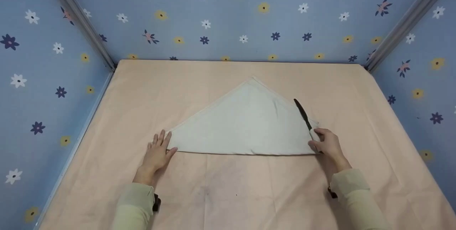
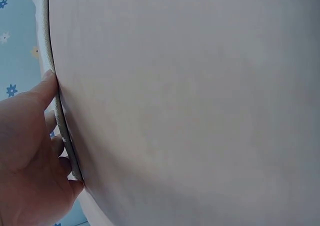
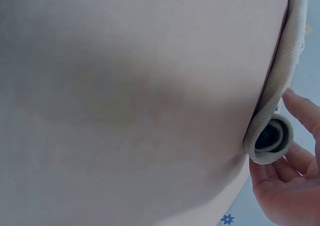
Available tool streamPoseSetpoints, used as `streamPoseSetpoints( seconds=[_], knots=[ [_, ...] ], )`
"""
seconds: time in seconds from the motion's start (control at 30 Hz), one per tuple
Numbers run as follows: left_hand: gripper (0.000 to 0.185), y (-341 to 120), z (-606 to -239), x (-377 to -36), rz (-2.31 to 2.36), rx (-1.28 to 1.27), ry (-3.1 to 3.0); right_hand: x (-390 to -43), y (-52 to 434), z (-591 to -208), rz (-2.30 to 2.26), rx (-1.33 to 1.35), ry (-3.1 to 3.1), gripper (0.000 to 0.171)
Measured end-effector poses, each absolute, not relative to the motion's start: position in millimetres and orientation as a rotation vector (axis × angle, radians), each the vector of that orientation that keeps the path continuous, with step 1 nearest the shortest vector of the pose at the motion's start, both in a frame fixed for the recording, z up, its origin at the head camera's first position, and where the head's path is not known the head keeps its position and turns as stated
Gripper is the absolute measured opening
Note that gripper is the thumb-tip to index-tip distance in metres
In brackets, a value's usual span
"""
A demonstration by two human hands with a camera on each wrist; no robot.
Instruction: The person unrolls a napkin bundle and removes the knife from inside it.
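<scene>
A pale folded cloth napkin (image 1: pixel 231 126) lies on the table, its peak pointing away and its straight folded edge toward me. Its right end is turned over into a small roll (image 3: pixel 287 136), seen end-on with a dark hollow centre. Out of that roll a black table knife (image 1: pixel 302 113) sticks up and leftward, its lower part hidden in cloth. My right hand (image 1: pixel 329 145) grips the roll between thumb and fingers. At the napkin's left corner my left hand (image 1: pixel 155 155) rests with fingers extended, and its thumb (image 2: pixel 47 86) lies along the folded edge (image 2: pixel 62 123).
A peach tablecloth (image 1: pixel 235 190) with creases covers the table. Blue flowered panels (image 1: pixel 228 5) stand behind it and on both sides, with grey metal posts (image 1: pixel 82 19) at the back corners. Dark wrist devices (image 1: pixel 156 203) sit under both sleeves.
</scene>
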State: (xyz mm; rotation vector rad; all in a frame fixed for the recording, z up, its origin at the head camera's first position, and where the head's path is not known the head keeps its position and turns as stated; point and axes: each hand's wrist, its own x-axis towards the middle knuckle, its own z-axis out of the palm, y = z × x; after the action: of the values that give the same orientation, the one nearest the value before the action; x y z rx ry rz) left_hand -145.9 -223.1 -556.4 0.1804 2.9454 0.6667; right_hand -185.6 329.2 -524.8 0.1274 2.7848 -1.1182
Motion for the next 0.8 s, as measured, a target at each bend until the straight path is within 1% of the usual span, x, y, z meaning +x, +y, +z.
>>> streamPoseSetpoints(
  seconds=[0.53,0.8],
  knots=[
    [0.063,-221.9,-556.0,-146.6,0.669,0.171,2.927,-188.8,328.9,-528.6,-1.084,0.184,2.833,0.056],
    [0.063,-222.4,-555.4,-146.5,0.663,0.175,2.929,-187.7,329.8,-529.5,-1.122,0.174,2.86,0.052]
  ],
)
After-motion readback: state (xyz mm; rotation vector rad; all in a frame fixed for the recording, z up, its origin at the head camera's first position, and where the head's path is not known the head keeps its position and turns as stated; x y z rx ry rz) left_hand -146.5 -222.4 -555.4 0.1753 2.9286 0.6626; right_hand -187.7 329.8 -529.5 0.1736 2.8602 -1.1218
